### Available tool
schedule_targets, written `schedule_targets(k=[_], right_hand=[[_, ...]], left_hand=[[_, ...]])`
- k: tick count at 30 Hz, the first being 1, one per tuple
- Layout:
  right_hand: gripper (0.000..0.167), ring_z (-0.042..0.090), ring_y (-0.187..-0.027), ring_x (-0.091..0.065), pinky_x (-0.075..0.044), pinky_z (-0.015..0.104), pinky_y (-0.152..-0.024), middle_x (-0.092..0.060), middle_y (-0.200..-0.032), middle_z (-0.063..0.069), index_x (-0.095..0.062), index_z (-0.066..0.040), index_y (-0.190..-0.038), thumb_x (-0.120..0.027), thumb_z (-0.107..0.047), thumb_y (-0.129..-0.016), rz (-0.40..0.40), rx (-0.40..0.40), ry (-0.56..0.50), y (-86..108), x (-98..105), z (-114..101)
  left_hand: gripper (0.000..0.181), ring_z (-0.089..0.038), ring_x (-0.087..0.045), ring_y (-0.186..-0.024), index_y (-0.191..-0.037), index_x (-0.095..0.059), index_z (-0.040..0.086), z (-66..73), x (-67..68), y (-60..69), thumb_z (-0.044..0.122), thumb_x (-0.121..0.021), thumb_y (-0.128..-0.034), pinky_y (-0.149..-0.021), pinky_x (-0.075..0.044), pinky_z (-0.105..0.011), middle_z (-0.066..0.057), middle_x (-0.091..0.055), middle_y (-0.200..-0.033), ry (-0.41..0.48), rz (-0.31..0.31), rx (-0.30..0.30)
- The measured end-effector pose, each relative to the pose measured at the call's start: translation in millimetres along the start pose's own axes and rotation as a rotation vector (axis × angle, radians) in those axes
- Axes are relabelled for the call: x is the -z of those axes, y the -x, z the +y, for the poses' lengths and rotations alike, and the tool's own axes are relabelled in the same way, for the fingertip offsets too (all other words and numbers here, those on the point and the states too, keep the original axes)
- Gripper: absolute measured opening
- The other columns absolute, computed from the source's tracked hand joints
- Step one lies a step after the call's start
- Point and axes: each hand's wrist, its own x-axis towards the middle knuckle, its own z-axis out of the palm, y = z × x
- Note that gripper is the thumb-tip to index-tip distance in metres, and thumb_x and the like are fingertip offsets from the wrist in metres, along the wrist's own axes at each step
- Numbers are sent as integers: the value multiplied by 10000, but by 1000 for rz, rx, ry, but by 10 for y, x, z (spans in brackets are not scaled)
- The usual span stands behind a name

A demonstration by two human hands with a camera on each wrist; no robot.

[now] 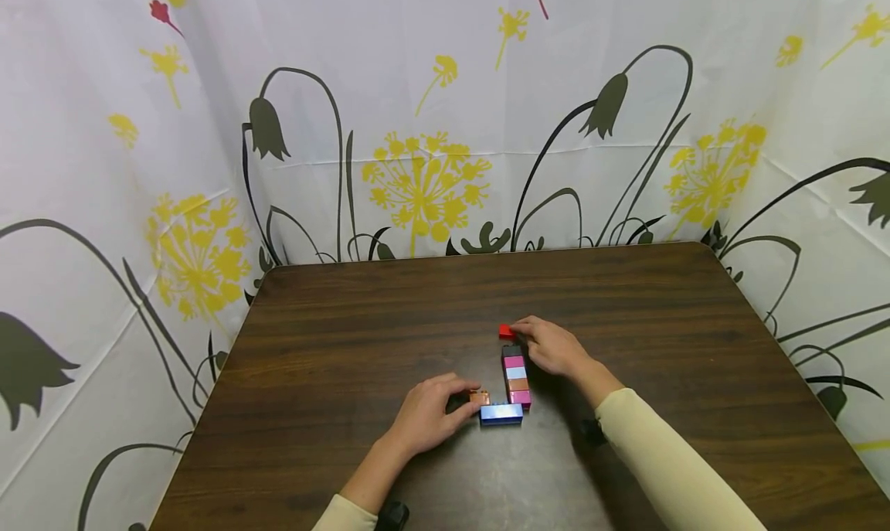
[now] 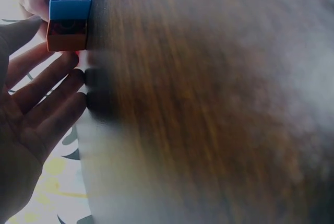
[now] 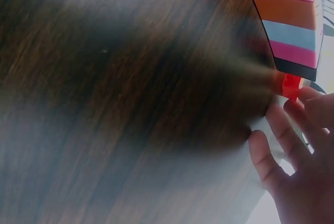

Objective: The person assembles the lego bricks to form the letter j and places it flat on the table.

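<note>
In the head view my left hand [image 1: 433, 411] pinches a small orange brick [image 1: 480, 397] with thumb and index finger. A longer blue brick [image 1: 501, 415] lies against it on the right; its studs face away from me. The left wrist view shows the orange brick [image 2: 67, 42] beside the blue brick [image 2: 71, 9], with the other fingers of the left hand [image 2: 39, 98] spread out. Farther back, my right hand [image 1: 555, 349] holds a small red brick [image 1: 507, 331] at its fingertips. That red brick [image 3: 291, 86] is just beyond the black end of a brick row.
A joined row of pink, light blue, orange and black bricks [image 1: 516, 380] runs away from me between the hands, its near end beside the blue brick. Everything rests on a dark wooden table [image 1: 334, 338]. A flowered white curtain [image 1: 445, 44] surrounds its back and sides.
</note>
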Motion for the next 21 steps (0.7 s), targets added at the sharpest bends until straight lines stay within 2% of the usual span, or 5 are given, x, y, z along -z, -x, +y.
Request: schedule_targets(k=[8,15,21], right_hand=[[410,279,-1151,-583,-442,485,-976,-623,-1256,73,-630,-63,-1300,-461,-12,-929,36,51,-17,18,-13,17],[411,281,-1171,-572,-433,494,-984,-618,-1272,65,-630,-81,-1306,-463,-20,-935,36,44,-25,26,-27,22],[407,292,-1180,-562,-419,498,-1000,-611,-1266,90,-612,-50,-1316,-454,-10,-943,53,63,-63,35,-15,43]], left_hand=[[295,-53,-611,-917,-1144,-735,206,-8,23,9,397,-666,-930,-819,-506,-348,108,-679,-995,-7,-19,17],[302,-48,-615,-914,-1129,-740,204,-22,12,12,413,-670,-924,-819,-508,-352,117,-677,-976,-6,3,14],[301,-55,-607,-913,-1153,-728,184,-55,24,12,381,-664,-936,-815,-504,-341,117,-670,-998,21,0,9]])
